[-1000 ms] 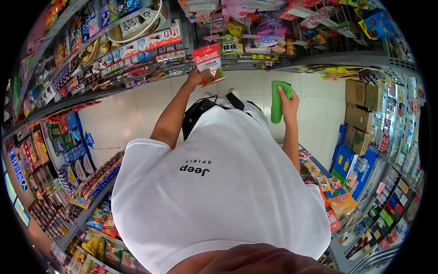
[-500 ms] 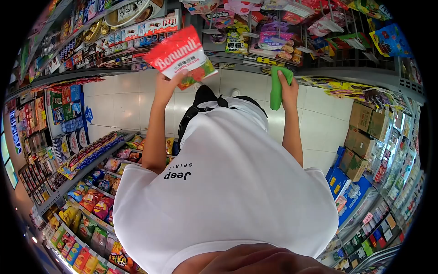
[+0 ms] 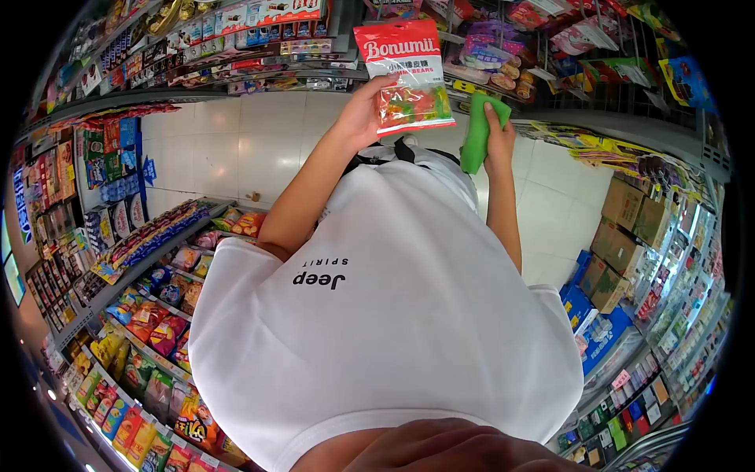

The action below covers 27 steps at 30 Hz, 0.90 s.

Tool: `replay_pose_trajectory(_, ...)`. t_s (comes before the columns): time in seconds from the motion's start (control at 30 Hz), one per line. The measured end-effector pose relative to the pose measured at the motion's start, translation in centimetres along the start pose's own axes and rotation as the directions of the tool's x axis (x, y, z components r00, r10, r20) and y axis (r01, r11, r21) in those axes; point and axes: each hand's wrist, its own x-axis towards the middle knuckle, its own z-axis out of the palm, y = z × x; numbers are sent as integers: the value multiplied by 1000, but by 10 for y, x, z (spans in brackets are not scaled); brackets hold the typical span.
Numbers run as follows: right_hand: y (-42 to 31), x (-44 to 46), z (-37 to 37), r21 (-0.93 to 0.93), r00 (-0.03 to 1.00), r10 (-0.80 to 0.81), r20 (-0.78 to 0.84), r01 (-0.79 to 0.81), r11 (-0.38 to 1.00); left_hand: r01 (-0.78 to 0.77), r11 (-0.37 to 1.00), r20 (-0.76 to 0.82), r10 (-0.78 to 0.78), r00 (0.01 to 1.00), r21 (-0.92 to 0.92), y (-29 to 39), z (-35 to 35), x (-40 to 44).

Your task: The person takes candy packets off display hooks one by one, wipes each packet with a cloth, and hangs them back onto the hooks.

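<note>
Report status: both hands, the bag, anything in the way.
Left hand gripping gummy bears bag, front showing. Right hand holding green cloth. Nothing seen covering the bag's front except left fingertips.

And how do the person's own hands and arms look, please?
The left hand and the right hand are ungloved, and no watch shows at either wrist. A white shirt has loose short sleeves; both forearms are bare. Dark "Jeep SPIRIT" lettering marks its chest.

pale tiled floor [image 3: 197,149] between packed shelves [image 3: 653,128]
</note>
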Motion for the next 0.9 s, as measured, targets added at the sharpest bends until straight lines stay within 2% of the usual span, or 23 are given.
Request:
replay_pose_trajectory(0.17, -11, -11, -17, 41, 999, -39, -37, 40, 998, 47, 995, 19, -49, 999, 86, -9, -2, 7)
replay_pose_trajectory(0.27, -33, -31, -10, -86, 974, -225, 17, 225, 970, 88, 994, 18, -89, 996, 71, -14, 7, 7)
replay_pose_trajectory(0.37, -53, -45, 9, -311, 821, -545, 169, 569, 761, 138, 984, 94, -149, 984, 111, -24, 13, 12)
replay_pose_trajectory(0.47, -45, -31, 22, -540, 570, -762, 308, 764, 354, 150, 976, 80, -164, 983, 157, -43, 19, 18)
replay_pose_trajectory(0.5, -46, -39, 27, -536, 648, -703, 292, 720, 441, 142, 973, 62, -155, 986, 181, -49, 22, 23)
replay_pose_trajectory(0.6, -31, -58, 28, -549, 717, -618, 323, 674, 494, 144, 969, -28, -141, 990, 202, -61, 34, 35)
replay_pose_trajectory(0.63, -32, -69, 34, -488, 620, -708, 339, 759, 431, 177, 969, -72, -167, 983, 173, -63, 40, 38)
replay_pose_trajectory(0.7, -32, -72, 28, -537, 604, -710, 362, 758, 371, 207, 967, -154, -184, 971, 147, -72, 48, 42)
replay_pose_trajectory(0.73, -33, -70, 23, -560, 592, -715, 371, 757, 336, 202, 972, -104, -189, 976, 124, -77, 51, 43)
replay_pose_trajectory(0.77, -33, -63, 14, -637, 647, -697, 310, 686, 353, 199, 975, -53, -194, 980, 99, -82, 53, 42)
replay_pose_trajectory(0.8, -36, -59, 8, -647, 681, -686, 257, 648, 401, 197, 978, -1, -197, 980, 74, -87, 56, 44)
replay_pose_trajectory(0.87, -43, -53, 4, -657, 740, -656, 150, 570, 493, 177, 977, -19, -176, 984, 123, -100, 51, 54)
replay_pose_trajectory(0.9, -45, -62, 9, -649, 698, -683, 214, 624, 435, 178, 975, -25, -176, 984, 131, -101, 52, 54)
